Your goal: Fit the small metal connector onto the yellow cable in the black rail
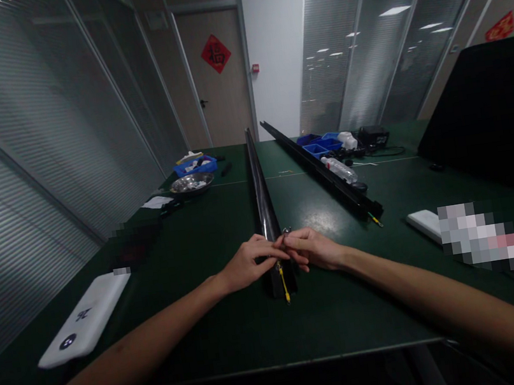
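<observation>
A long black channel-shaped rail point(263, 198) runs away from me down the middle of the table. My left hand point(251, 262) lies across its near end, fingers closed together towards my right hand point(316, 248). Between the right thumb and fingers is a small shiny metal piece point(286, 231); its exact kind is too small to tell. The fingertips of both hands meet just over the rail, hiding what the left ones pinch, if anything. Below them a short yellow wire point(285, 283) with a ring terminal hangs out at the rail's end.
A second black rail point(322, 173) lies slanted to the right, with its own yellow-green wire point(376, 220). Behind it are blue bins point(322, 144) and a plastic bottle point(340, 169). At left stand a metal bowl point(192, 184), a blue tray point(195, 165) and a white device point(85, 318).
</observation>
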{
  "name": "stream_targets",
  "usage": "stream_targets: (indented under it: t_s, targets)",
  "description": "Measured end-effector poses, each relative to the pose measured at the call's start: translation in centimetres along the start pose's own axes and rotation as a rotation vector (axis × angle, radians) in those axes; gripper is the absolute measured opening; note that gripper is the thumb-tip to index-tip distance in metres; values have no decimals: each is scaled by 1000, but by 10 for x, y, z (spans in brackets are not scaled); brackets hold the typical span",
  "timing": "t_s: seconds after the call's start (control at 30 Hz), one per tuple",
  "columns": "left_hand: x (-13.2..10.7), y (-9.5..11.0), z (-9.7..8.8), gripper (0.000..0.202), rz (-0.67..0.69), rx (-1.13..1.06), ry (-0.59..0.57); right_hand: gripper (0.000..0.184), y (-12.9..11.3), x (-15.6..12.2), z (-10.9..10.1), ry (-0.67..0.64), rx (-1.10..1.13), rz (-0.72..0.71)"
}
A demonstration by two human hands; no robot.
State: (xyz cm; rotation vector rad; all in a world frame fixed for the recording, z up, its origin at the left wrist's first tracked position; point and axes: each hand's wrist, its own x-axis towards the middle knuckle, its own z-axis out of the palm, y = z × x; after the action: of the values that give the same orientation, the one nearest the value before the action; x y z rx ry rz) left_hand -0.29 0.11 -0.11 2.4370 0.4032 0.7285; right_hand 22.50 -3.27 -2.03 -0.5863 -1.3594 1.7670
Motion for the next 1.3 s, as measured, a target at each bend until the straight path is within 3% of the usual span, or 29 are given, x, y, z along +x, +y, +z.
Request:
stream_targets:
  t_s: [1.3]
  targets:
    - [0,-1,0,21,-3,-31,40,39,1,0,3,32,-13,-11]
